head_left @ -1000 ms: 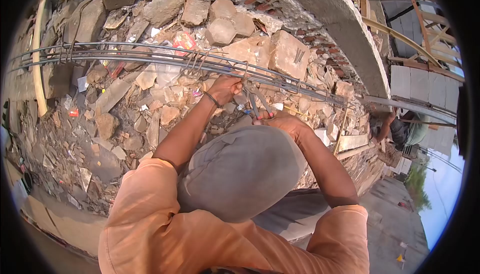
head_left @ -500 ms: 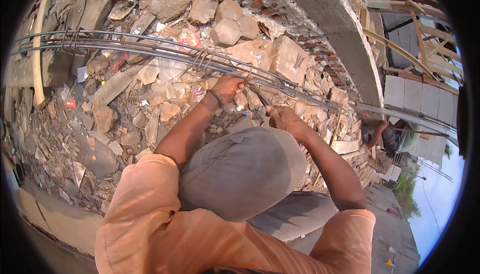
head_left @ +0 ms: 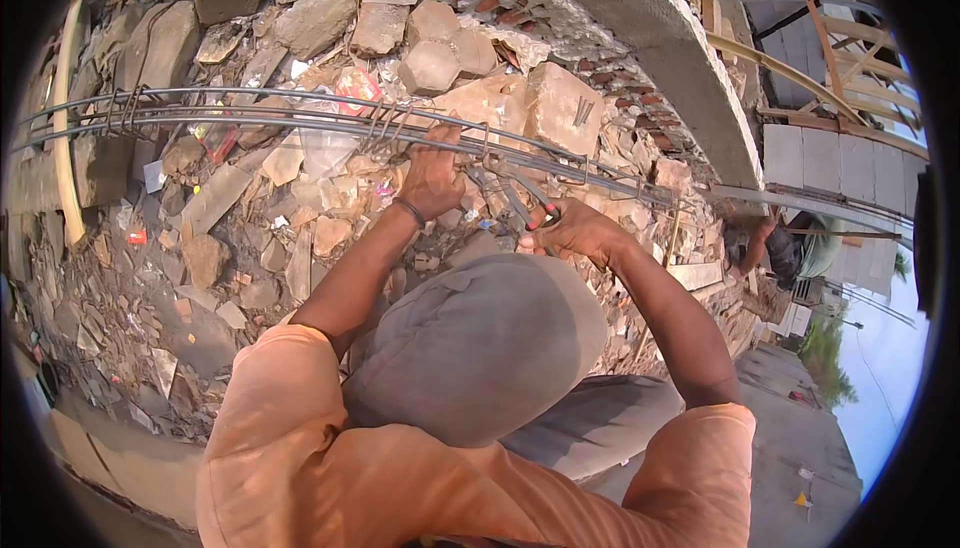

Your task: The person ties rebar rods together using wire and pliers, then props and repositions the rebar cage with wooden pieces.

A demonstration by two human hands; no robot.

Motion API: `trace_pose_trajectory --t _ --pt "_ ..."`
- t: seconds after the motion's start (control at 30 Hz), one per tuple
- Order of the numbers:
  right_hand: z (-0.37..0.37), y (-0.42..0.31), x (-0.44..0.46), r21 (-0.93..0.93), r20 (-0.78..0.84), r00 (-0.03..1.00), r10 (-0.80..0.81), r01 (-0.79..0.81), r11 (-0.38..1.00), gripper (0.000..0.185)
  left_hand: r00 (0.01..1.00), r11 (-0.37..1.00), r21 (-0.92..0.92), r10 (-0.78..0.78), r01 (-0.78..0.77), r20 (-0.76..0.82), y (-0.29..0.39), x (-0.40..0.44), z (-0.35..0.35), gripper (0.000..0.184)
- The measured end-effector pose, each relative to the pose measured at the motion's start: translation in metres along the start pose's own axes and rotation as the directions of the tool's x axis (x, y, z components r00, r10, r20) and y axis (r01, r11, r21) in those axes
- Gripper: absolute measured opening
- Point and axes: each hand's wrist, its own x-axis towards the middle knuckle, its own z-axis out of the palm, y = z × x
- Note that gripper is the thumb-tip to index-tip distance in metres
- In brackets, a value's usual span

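Long steel bars (head_left: 270, 120) run in a bundle across the rubble, with wire or stirrup loops around them in places. My left hand (head_left: 433, 180), a dark band at its wrist, is at the bundle with its fingers closed over the lower bars. To the right, my right hand (head_left: 578, 232) holds the red-tipped handles of pincers (head_left: 515, 198). The handles are spread apart, and the pincers' head points up and left, just below the bars near one loop (head_left: 487, 140). Whether the jaws touch anything is too small to tell.
Broken concrete, brick and stones (head_left: 205, 260) lie below and behind the bars. A concrete beam (head_left: 670, 38) slants across the upper right. My raised knee (head_left: 480, 348) is close under my hands. Another person (head_left: 800, 248) is at the far right.
My left hand has moved left along the bars, away from the pincers' head. The pincers' handles, close together half a second ago, are now spread. The view has shifted slightly.
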Motion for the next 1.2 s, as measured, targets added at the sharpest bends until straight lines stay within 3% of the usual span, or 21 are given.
trace_pose_trajectory --t 0.1,0.17,0.2,0.27,0.37,0.4,0.43,0.47,0.5,0.53,0.63,0.73,0.87,1.07,1.2 --pt "-0.006 0.000 0.002 0.068 0.035 0.999 0.015 -0.018 0.998 0.042 0.988 0.997 -0.081 0.029 -0.018 0.150 -0.013 0.015 -0.008 0.082" --pt "-0.005 0.001 0.006 0.083 0.035 0.998 0.061 -0.063 0.995 0.043 0.934 0.992 -0.124 0.013 0.034 0.356 -0.021 0.027 -0.013 0.082" --pt "-0.003 0.005 0.010 0.184 0.040 0.998 0.043 -0.049 0.982 0.042 0.893 0.988 -0.141 0.010 0.060 0.450 -0.025 0.032 -0.015 0.082" --pt "0.004 0.026 0.019 0.384 0.037 0.999 0.011 -0.024 0.923 0.042 0.882 0.989 -0.143 0.038 0.034 0.470 -0.028 0.038 -0.013 0.078" --pt "0.005 0.047 0.035 0.322 0.047 0.998 -0.033 0.016 0.947 0.039 0.897 0.989 -0.145 0.056 0.009 0.438 -0.031 0.039 -0.009 0.074" --pt "0.010 0.023 0.021 0.023 -0.066 0.997 -0.034 0.035 0.999 0.042 0.902 0.989 -0.146 0.057 0.007 0.428 -0.033 0.039 -0.007 0.074" --pt "0.010 0.017 0.014 -0.332 -0.213 0.953 -0.217 0.138 0.933 0.045 0.906 0.989 -0.149 0.055 0.009 0.419 -0.033 0.037 -0.005 0.074" --pt "0.009 0.015 0.010 -0.653 -0.276 0.860 -0.430 0.161 0.740 0.047 0.909 0.988 -0.151 0.053 0.011 0.413 -0.034 0.034 -0.004 0.073" --pt "0.009 0.008 0.005 -0.886 -0.244 0.732 -0.637 0.099 0.453 0.050 0.912 0.988 -0.151 0.055 0.008 0.407 -0.034 0.033 -0.004 0.072" --pt "0.009 -0.010 -0.008 -0.899 -0.220 0.820 -0.528 0.040 0.437 0.050 0.915 0.989 -0.151 0.057 0.004 0.400 -0.035 0.032 -0.004 0.071" --pt "0.019 -0.014 -0.002 -0.877 -0.345 0.878 -0.333 -0.175 0.448 0.039 0.911 0.993 -0.119 0.026 0.026 0.411 -0.036 0.029 -0.004 0.068" --pt "0.024 -0.003 0.014 -0.849 -0.318 0.924 -0.212 -0.178 0.497 0.033 0.939 0.992 -0.124 0.064 -0.023 0.338 -0.041 0.026 0.003 0.066" --pt "0.006 0.034 0.035 -0.855 -0.250 0.865 -0.435 0.014 0.519 0.030 0.918 0.997 -0.071 -0.005 0.037 0.396 -0.040 0.026 0.005 0.061" --pt "-0.006 0.050 0.053 -0.840 -0.220 0.827 -0.518 0.109 0.532 0.027 0.924 0.998 -0.046 -0.022 0.043 0.381 -0.038 0.022 0.006 0.057" --pt "0.020 0.037 0.032 -0.596 -0.229 0.940 -0.254 0.071 0.800 0.025 0.928 0.996 -0.078 0.060 -0.033 0.368 -0.041 0.031 0.007 0.061"
